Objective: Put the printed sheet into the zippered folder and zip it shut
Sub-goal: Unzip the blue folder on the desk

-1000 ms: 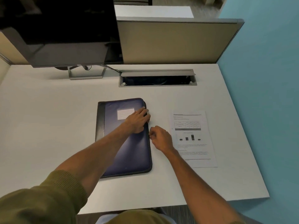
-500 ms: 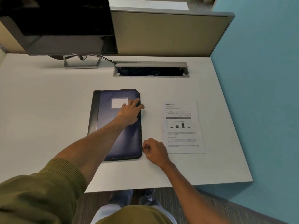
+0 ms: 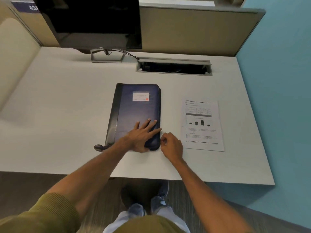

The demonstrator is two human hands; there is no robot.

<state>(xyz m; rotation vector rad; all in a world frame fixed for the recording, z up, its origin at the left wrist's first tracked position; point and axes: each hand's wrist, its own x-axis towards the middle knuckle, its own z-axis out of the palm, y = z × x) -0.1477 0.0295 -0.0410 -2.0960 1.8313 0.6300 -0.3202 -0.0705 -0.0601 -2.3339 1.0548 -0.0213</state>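
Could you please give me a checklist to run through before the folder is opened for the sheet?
1. Left hand flat on folder, steadying it: ok.
2. Right hand has a grip on the zip pull at the folder's right edge: pull hidden, cannot tell.
3. All sides of folder unzipped: cannot tell.
4. Sheet flat on desk, right of folder, apart from it: ok.
5. Sheet inside folder: not ok.

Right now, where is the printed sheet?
In the head view, the printed sheet lies flat on the white desk, to the right of the zippered folder and just past the right hand.
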